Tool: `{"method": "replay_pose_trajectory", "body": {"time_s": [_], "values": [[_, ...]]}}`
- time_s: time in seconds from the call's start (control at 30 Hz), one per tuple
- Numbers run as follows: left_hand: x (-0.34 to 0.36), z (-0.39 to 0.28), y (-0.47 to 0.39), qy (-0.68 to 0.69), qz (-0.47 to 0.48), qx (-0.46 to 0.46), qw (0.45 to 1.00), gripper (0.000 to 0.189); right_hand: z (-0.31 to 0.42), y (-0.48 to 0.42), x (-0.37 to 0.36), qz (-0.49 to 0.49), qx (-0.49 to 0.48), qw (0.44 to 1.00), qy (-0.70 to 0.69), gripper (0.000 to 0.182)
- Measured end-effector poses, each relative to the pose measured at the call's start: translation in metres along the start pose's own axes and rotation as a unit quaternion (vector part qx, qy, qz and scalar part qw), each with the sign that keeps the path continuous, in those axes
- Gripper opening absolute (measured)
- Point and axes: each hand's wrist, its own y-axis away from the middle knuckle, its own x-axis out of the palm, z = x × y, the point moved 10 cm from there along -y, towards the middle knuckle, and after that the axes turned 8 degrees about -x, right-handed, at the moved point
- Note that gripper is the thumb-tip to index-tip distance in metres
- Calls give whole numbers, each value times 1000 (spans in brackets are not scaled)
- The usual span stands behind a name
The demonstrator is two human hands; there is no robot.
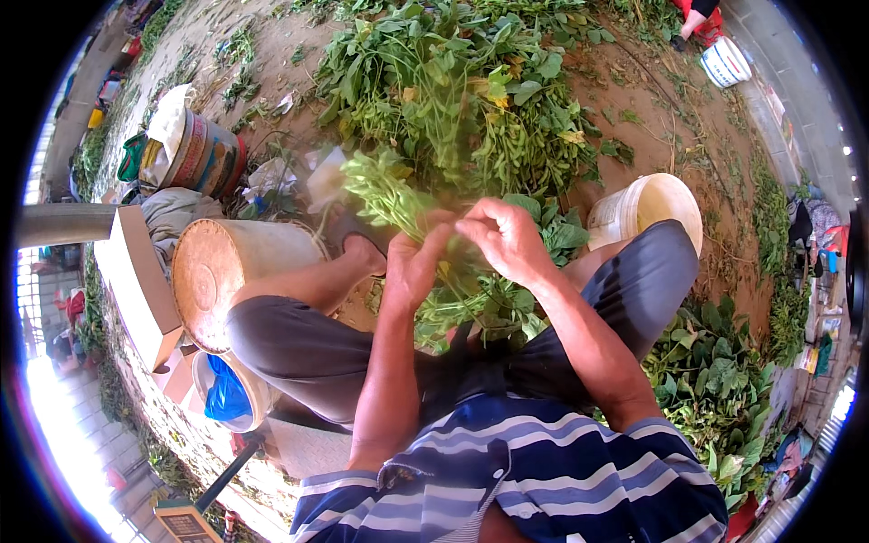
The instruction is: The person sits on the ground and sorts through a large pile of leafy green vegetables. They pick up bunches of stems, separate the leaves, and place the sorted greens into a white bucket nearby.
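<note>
My left hand [417, 261] is closed around a bunch of green bean pods [387, 193], which fans out to the upper left. Close against it, fingers pinched and thumb tip near the left hand's fingers, is my right hand [506, 237]; what lies between its fingertips is too blurred to tell. Beyond both hands spreads a large heap of uprooted bean plants [536, 136] with leaves and full pods. More leafy stems [468, 305] lie below the hands, between my legs.
A white plastic bucket [669, 203] lies tipped beside my right knee. An upturned bucket [210, 285], a cardboard box [142, 285] and a bucket with a blue bag [227, 390] stand at left. A printed bucket [204, 153] is farther off. Another person's arm [692, 24] shows at upper right.
</note>
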Motion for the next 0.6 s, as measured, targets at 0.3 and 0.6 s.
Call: {"method": "replay_pose_trajectory", "body": {"time_s": [0.3,0.6], "values": [[2,19,-3,29,69,-43,996,23,-2,3,0,172,89,981,18,23],[-1,26,-6,20,39,-51,998,22,20,3,-7,180,27,978,101,12]]}}
